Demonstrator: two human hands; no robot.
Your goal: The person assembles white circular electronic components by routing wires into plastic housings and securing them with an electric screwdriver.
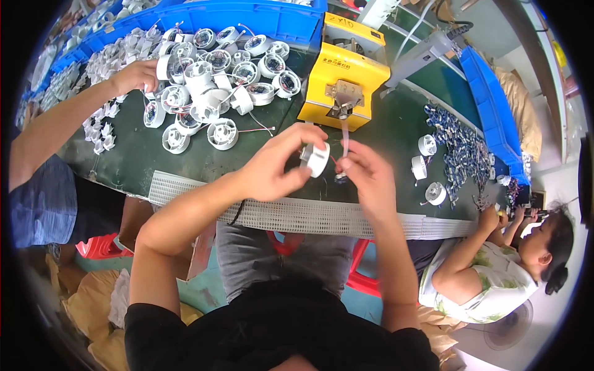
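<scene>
My left hand [278, 162] grips a white round plastic housing [317, 161] between thumb and fingers, above the near part of the dark green tabletop. Close to its right, my right hand [370, 176] pinches the lower end of a translucent strip [345, 137] that hangs from the metal mouth of a yellow machine [346, 68]. A thin red wire [335, 162] runs between the housing and my right fingertips. A small dark part [340, 178] shows just under those fingers, too blurred to name.
Many white round housings with wires [213, 86] lie heaped at left, where another person's hand [133, 77] reaches in. Blue bins [241, 21] line the back. At right are wired small parts [458, 148], several loose housings [435, 193] and a seated person [476, 272]. White perforated edging [297, 216] borders the table.
</scene>
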